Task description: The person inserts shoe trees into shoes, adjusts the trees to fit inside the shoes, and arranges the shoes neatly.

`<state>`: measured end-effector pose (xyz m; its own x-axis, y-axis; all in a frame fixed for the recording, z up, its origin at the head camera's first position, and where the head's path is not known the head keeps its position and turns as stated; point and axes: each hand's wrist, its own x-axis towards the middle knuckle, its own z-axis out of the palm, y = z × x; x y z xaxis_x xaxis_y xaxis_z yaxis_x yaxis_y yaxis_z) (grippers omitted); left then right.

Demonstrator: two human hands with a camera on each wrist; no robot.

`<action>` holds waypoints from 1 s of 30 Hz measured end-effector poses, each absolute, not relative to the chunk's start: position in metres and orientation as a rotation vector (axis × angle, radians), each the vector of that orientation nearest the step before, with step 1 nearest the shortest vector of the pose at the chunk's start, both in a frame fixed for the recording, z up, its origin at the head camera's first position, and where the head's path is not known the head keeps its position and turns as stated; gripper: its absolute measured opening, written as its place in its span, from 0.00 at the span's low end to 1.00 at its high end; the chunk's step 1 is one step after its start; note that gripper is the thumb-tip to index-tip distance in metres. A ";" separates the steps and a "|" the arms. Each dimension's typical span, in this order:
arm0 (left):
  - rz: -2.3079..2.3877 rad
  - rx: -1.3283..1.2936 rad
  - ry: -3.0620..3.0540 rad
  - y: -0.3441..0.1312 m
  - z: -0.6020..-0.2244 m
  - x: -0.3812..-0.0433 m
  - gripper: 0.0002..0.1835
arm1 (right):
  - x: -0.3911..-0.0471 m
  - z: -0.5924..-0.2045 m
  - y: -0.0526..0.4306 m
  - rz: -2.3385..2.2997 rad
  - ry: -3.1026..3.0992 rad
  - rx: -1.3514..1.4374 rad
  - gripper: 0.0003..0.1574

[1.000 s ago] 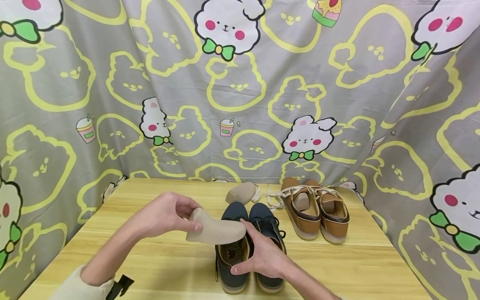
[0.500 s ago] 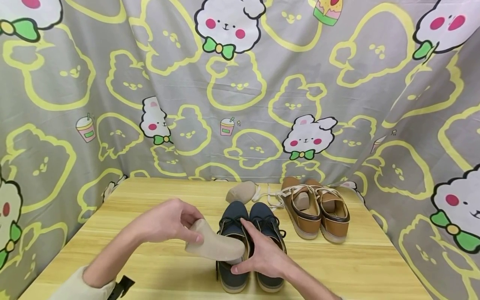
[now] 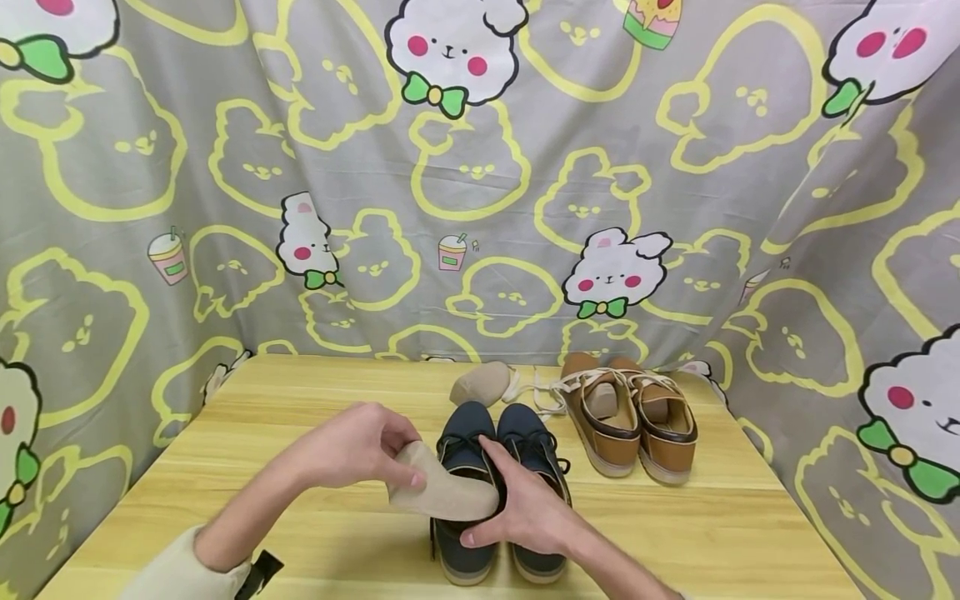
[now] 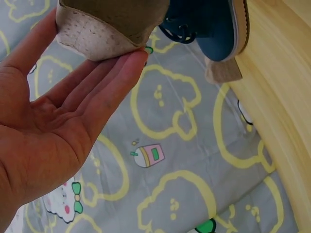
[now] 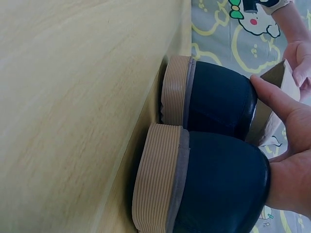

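My left hand (image 3: 356, 446) pinches the thick end of a beige moulded-pulp shoe insert (image 3: 442, 492), thumb on the near side. The insert's rounded toe end overlaps the opening of the left navy lace-up shoe (image 3: 465, 562), its thick end sticking out to the left. Around that opening spreads my right hand (image 3: 528, 508), thumb at the heel collar (image 5: 247, 114) and fingers toward the laces. Close beside stands the right navy shoe (image 3: 542, 565), partly covered by my right hand. In the left wrist view, the insert's end (image 4: 97, 36) lies between thumb and fingertips.
Another beige shoe insert (image 3: 482, 383) lies behind the navy shoes. Two brown shoes (image 3: 611, 454) with pale loose laces (image 3: 551, 392) stand at the back right, inserts inside. A patterned curtain (image 3: 480, 167) hangs behind the wooden table (image 3: 315, 533).
The insert has come down from above the left navy shoe to its opening, then shifted slightly right with my left hand. My right hand has stayed on the shoe.
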<state>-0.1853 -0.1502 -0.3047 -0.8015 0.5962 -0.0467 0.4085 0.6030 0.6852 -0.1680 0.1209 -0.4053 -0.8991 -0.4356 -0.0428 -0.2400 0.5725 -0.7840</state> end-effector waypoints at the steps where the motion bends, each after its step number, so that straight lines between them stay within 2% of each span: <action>1: 0.991 0.822 2.567 -0.150 -0.305 -0.186 0.14 | -0.168 -0.405 0.121 -1.231 2.572 -0.561 0.78; 21: 1.011 0.783 2.581 -0.151 -0.309 -0.190 0.18 | -0.168 -0.405 0.120 -1.254 2.561 -0.558 0.77; 30: 0.954 0.779 2.629 -0.149 -0.307 -0.190 0.16 | -0.167 -0.405 0.121 -1.257 2.555 -0.559 0.76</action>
<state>-0.1900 -0.1486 -0.3066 -0.8299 0.5565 -0.0394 0.4016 0.6450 0.6501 -0.1674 0.1210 -0.4053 -0.8983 -0.4372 -0.0443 -0.2317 0.5569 -0.7976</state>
